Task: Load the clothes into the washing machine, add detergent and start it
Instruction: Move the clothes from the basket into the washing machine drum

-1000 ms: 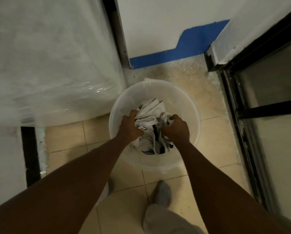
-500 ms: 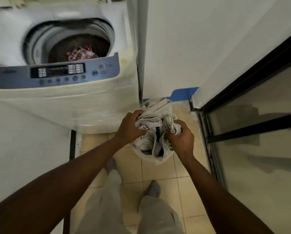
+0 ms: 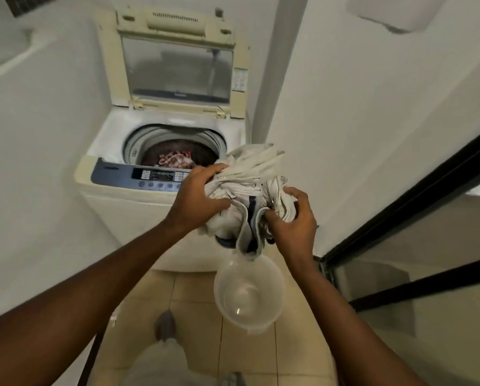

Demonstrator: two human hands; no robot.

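A bundle of pale grey clothes (image 3: pixel 247 174) with dark blue trim hangs in the air in front of the washing machine's right front corner. My left hand (image 3: pixel 200 196) grips its left side and my right hand (image 3: pixel 291 218) grips its right side. The cream top-loading washing machine (image 3: pixel 127 201) stands ahead with its lid (image 3: pixel 177 68) raised. A red and white patterned garment (image 3: pixel 176 158) lies in the drum. The blue control panel (image 3: pixel 113 175) runs along the machine's front edge. Below the bundle, a translucent white bucket (image 3: pixel 248 293) sits on the floor.
White walls close in on the left (image 3: pixel 38 162) and right (image 3: pixel 358 135) of the machine. A black-framed glass door (image 3: pixel 414 274) stands at the right. Beige floor tiles (image 3: pixel 194 296) lie under me, with my legs in pale trousers (image 3: pixel 161 363) at the bottom.
Both hands have lifted the bundle up out of the bucket to the height of the machine's control panel. My view has tilted up, so the raised lid now shows.
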